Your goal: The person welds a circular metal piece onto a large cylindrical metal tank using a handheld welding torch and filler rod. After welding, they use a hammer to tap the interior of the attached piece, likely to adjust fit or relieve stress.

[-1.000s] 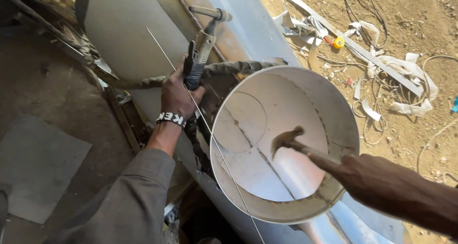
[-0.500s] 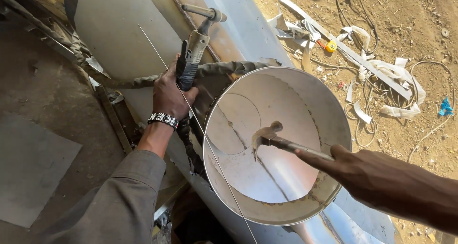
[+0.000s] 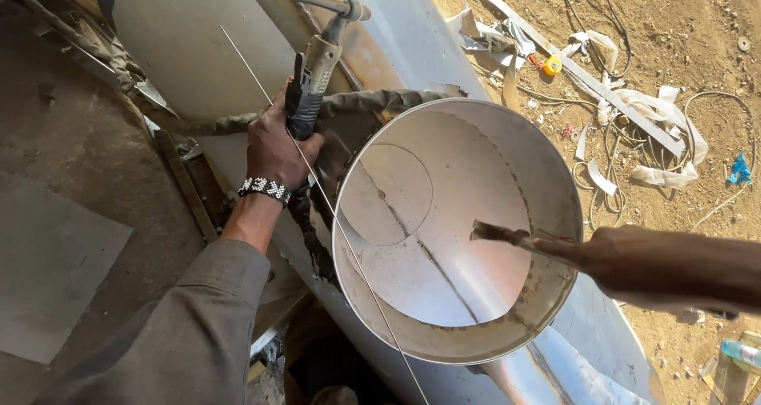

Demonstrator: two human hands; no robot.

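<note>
Our left hand (image 3: 273, 147) is shut tight around the handle of a welding torch (image 3: 317, 64) and a thin wire rod (image 3: 333, 215), held up beside a big shiny metal drum (image 3: 444, 341). Our right hand (image 3: 590, 250) grips a hammer handle (image 3: 507, 235) poking inside the drum's open mouth. Past the drum, metal scraps (image 3: 634, 127) lie on the dirt.

The left hand (image 3: 273, 147) grips a welding torch (image 3: 315, 72) beside the steel drum (image 3: 547, 175); the right hand (image 3: 626, 254) holds what looks like a hammer (image 3: 507, 234) inside it.
</note>
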